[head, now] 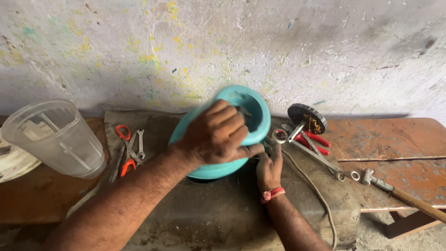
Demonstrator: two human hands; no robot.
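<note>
A person's left hand (218, 135) clamps over the rim of a teal plastic mixer base (232, 139), fingers (227, 122) curled tight on the housing, at the middle of the counter (409, 139), close to its back edge by the paint-flecked wall (278, 46). The housing is tipped on its side on a dark, worn mat (209, 209); its round open end faces up and toward the right, so its axis leans from lower left to upper right. What sits inside the opening is hidden by the hand and blur. The right hand (269, 167), a red thread (272, 194) at the wrist, presses against the housing's lower right edge; whether its fingers pinch anything cannot be told.

At the counter's left end stands a clear plastic jug (55, 137), tilted, with nothing visible inside. Between jug and housing lie orange-handled pliers (125, 148) and a small spanner (141, 144). Just right of the housing lie a black toothed disc (306, 118), red-handled pliers (313, 142) and a long spanner (316, 158). A grey cord (320, 195) trails over the mat toward the front edge. Near the right front edge rests a wooden-handled tool (409, 200).
</note>
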